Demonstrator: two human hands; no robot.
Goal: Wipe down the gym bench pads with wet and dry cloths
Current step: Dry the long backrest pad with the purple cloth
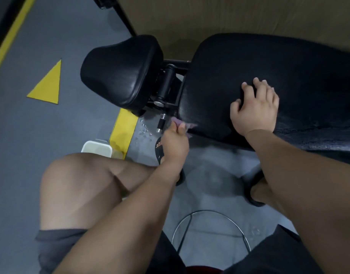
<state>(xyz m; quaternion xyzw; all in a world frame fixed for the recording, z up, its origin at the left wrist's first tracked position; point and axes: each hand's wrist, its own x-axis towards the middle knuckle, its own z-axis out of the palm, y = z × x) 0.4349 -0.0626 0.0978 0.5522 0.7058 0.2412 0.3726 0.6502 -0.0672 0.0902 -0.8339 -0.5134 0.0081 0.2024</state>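
Cloth (177,121) is pinched by left grip (175,144) at left end of back pad (288,66), long axis rightward; right grip (255,109) is laid flat on it.

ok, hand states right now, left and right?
Left hand: closed, gripping the cloth at the pad edge.
Right hand: open, resting flat on the pad.

The person wears dark grey shorts (51,246) and black slide sandals (159,152).
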